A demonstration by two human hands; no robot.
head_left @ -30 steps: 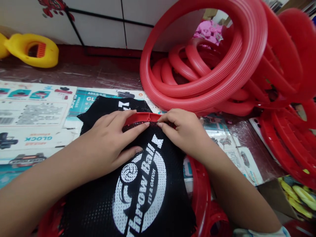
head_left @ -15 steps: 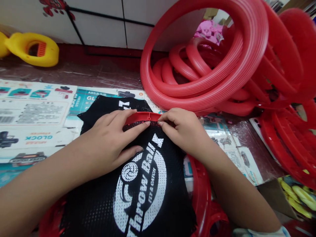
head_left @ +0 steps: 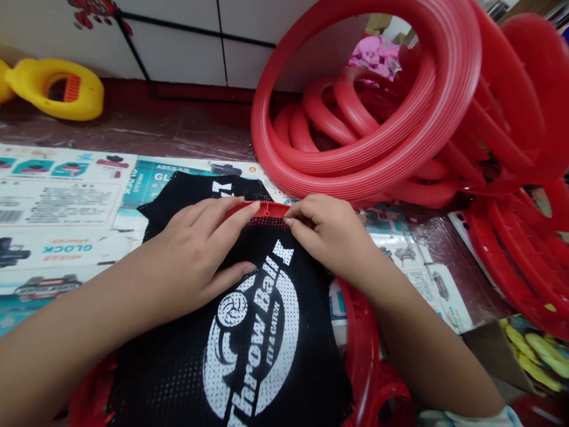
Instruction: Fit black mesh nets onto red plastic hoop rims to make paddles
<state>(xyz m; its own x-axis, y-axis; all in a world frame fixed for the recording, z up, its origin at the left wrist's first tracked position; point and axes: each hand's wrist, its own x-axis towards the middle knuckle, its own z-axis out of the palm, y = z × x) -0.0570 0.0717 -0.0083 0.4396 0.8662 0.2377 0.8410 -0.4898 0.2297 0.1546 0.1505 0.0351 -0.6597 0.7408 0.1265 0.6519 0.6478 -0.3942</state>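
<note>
A black mesh net [head_left: 178,356] printed with white "Throw Ball" lettering lies over a red plastic ring [head_left: 362,338], whose curved far rim [head_left: 273,210] shows between my hands. My left hand [head_left: 200,246] rests on the net with fingers stretched out, the index fingertip touching the rim and the thumb lying apart on the mesh. At the rim's right side, my right hand [head_left: 324,231] pinches the net's edge between thumb and index finger. The rim's left stretch is hidden under my left fingers. A small peg or post stands inside the exposed rim.
Ribbed red rings [head_left: 368,178] are piled behind my right hand, with more red frames [head_left: 520,255] at the right. Printed cardboard [head_left: 66,207] covers the table. A yellow plastic part [head_left: 66,89] lies at back left. Yellow pieces [head_left: 537,356] fill a box at lower right.
My left index finger has drawn back to the left and up onto the rim, exposing more of the mesh edge. My right hand keeps its pinch in the same spot.
</note>
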